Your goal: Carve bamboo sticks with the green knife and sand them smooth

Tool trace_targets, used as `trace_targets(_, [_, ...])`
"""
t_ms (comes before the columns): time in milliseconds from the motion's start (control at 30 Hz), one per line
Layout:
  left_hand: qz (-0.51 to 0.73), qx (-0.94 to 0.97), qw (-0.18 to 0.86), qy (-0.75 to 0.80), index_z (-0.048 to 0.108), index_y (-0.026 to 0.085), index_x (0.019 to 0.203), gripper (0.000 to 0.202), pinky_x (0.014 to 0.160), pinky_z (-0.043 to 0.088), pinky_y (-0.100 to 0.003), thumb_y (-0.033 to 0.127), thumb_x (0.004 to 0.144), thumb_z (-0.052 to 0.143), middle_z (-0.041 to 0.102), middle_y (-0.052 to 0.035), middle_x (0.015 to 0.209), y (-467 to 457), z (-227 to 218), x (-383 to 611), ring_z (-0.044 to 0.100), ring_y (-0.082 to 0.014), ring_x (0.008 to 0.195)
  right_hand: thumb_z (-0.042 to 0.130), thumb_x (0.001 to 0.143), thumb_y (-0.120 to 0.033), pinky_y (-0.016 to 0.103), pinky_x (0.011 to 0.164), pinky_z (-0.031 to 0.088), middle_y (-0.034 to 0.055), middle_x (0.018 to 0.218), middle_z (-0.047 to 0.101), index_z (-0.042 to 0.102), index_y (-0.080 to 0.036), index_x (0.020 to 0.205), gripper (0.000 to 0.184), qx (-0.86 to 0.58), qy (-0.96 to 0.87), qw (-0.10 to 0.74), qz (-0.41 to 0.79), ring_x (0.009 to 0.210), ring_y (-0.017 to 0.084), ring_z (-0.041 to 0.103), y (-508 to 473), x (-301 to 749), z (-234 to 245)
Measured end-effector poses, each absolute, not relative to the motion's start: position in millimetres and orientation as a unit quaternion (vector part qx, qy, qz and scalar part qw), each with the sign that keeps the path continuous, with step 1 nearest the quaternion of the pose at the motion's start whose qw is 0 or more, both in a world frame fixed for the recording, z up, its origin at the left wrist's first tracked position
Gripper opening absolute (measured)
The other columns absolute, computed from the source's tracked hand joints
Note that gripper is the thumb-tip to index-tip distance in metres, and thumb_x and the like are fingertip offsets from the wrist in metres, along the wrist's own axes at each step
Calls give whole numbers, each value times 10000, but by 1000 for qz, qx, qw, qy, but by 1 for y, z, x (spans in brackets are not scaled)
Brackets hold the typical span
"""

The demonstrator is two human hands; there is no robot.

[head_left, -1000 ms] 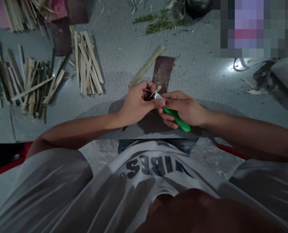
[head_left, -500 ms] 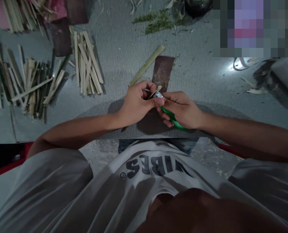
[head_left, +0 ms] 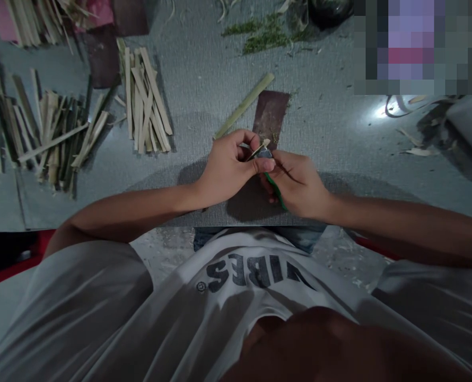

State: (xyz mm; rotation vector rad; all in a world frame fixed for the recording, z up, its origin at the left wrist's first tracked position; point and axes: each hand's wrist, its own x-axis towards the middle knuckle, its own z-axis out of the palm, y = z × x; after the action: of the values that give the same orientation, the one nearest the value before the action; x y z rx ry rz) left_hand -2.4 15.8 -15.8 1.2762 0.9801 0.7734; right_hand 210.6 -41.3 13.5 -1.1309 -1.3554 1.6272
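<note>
The left hand had its fingers bent in close, pinching a small, thin, pale piece of wood. The right hand had its fingers curled round a green-handled knife with a grey metal end. The two hands were close together above the grey, rough-looking worktop, and the wood was right by the metal end. The left thumb lay over part of that end, so I cannot tell just where the blade touched. A dark red-brown flat sheet lay just past the hands, with a long, flat, light green strip beside it. Farther to the left lay a pile of pale, flat sticks.
</note>
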Motion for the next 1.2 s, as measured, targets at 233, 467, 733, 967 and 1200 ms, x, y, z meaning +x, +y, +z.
trace_targets(233, [355,547,626,427,507,298,935,851,555,322,-315,756,844,1219,533,80,737,20,-16,-2,503,-131,646,782,1298,-807,293,535,499,-9,727,596,681,-280,993,617,-427,-508,367,651,600,179,561,-24,225,20])
trace_targets(467, [341,551,649,399,551,283,947,855,623,395,-305,737,785,1257,617,62,799,18,-13,-3,572,-130,708,1061,1079,-811,256,420,521,-57,647,551,729,-237,927,680,-306,-415,229,826,504,138,504,2,231,20])
trace_targets(733, [332,560,629,424,521,299,996,756,574,359,-294,667,942,1179,595,78,748,15,-16,-4,619,-140,662,981,1154,-805,253,436,501,-51,654,565,681,-247,912,678,-369,-435,281,772,485,126,503,-9,221,20])
trace_targets(967, [332,565,626,423,545,303,1089,753,573,364,-289,721,966,1159,573,96,800,14,-25,-3,558,-119,638,869,1256,-790,270,502,438,5,754,579,609,-258,863,710,-449,-491,358,655,614,151,531,-31,204,15])
trace_targets(1200, [297,583,632,415,570,314,1198,691,601,337,-298,691,1029,1123,568,114,743,20,-22,-9,539,-134,619,848,1275,-779,251,485,454,-9,746,584,642,-249,895,683,-394,-526,265,705,576,128,516,-6,232,17])
